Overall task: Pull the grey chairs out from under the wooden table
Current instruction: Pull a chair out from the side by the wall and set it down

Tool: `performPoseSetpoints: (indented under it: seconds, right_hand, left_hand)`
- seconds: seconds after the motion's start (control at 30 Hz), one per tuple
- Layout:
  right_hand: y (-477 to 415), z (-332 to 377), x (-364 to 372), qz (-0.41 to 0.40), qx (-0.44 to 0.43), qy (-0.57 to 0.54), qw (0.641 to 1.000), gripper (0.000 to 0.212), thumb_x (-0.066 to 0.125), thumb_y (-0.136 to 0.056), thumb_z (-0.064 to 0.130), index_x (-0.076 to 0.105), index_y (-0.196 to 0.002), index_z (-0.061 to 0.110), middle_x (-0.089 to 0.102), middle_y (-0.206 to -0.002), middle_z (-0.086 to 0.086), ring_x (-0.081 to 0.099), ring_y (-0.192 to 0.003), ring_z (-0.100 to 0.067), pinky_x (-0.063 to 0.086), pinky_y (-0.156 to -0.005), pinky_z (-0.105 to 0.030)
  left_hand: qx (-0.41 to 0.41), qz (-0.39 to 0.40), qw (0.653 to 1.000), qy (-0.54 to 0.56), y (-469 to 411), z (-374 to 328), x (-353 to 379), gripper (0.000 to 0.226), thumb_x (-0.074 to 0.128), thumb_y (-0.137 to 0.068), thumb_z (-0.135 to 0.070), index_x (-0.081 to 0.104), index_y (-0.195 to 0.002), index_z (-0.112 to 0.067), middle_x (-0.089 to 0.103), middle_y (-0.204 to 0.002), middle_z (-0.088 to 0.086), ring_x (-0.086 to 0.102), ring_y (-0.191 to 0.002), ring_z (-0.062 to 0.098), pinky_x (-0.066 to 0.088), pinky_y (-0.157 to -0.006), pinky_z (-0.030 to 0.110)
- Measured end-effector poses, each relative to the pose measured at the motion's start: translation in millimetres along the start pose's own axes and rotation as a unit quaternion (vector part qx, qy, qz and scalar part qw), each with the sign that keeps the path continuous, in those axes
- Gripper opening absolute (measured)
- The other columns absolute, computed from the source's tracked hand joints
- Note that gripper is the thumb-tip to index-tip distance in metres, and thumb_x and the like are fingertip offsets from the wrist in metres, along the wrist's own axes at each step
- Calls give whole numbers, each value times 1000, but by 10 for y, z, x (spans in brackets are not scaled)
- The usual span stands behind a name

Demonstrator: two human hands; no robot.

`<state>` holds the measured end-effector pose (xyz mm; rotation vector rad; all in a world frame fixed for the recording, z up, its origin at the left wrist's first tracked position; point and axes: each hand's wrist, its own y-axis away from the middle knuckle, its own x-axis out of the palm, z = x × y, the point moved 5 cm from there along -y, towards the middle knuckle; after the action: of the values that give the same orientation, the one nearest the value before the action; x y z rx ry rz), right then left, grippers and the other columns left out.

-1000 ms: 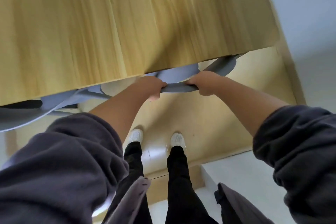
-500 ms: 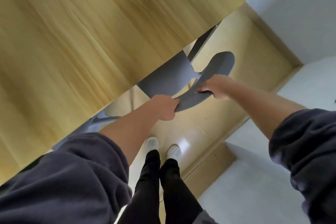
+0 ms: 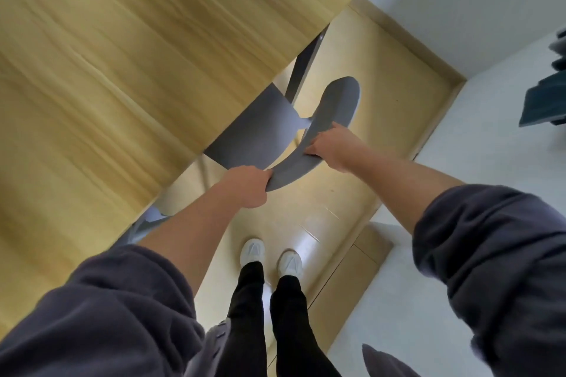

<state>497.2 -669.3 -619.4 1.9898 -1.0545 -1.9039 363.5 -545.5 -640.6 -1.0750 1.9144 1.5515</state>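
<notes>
A grey chair [image 3: 254, 135] stands at the corner of the wooden table [image 3: 128, 70], its seat partly out from under the top. Its curved backrest [image 3: 333, 110] arcs toward me. My left hand [image 3: 245, 185] grips the near end of the backrest. My right hand [image 3: 332, 144] holds the backrest's middle from above. A second grey chair [image 3: 150, 219] shows as a sliver under the table's near edge, beside my left forearm.
A dark table leg [image 3: 303, 63] stands just behind the chair seat. My feet in white shoes [image 3: 269, 254] stand on the glossy wooden floor. A white wall and low wooden skirting run along the right. A dark object [image 3: 545, 101] lies at the far right edge.
The chair has slid out from under the table; more of its seat and backrest shows. Both hands kept their grip, and the view swung so the table corner is now visible.
</notes>
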Motion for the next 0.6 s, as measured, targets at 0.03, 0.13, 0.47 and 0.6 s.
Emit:
performPoseSetpoints:
  seconds: [0.03,0.13,0.47,0.6]
  right_hand:
    - [25,5,-13,3,0,2,1000,46,50,-85,1,60,-117,32,70,-109,5,65,-98,-24,37,-85,-32]
    - [105,2,-39,5,4,-3,1000,46,48,-87,2,60,-120,32,69,-108,5,64,-99,-24,35,-83,-31]
    - [408,-135,284,41,22,5,999,50,46,-85,2,60,-123,31,68,-114,6,63,-105,-23,36,-89,-34]
    - [564,-201,467,49,25,16,998,48,48,-85,4,59,-122,32,68,-116,7,63,-106,-22,38,-92,-37]
  left_hand:
    - [4,6,1000,-3,-1,-8,-6,18,58,-86,-25,51,-102,-20,67,-87,2,65,-77,24,49,-63,30]
    - [20,15,1000,-5,-5,-61,-7,15,59,-86,-25,45,-91,-22,67,-87,2,65,-77,25,47,-62,30]
    - [58,45,997,-12,21,-485,103,26,58,-86,-23,52,-111,-17,67,-96,3,65,-87,26,53,-74,35]
    - [56,55,997,-12,45,-705,135,24,58,-86,-21,50,-108,-15,67,-97,4,65,-89,27,51,-73,35]
